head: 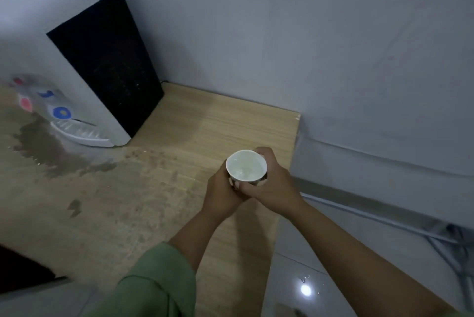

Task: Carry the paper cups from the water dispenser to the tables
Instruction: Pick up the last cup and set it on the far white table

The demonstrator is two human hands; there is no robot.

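Together, left hand (222, 188) and right hand (269, 183) wrap a close grip round one upright paper cup (246, 167).

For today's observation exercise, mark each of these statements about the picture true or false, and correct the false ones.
1. Both hands hold the cup. True: the left hand and right hand wrap it.
2. The cup is empty. False: it holds clear liquid.
3. The dispenser stands to the left of the cup. True.
4. The tabletop by the dispenser is dry. False: dark wet patches spread there.
5. The cup stands under the blue tap. False: it is held well to the right of it.
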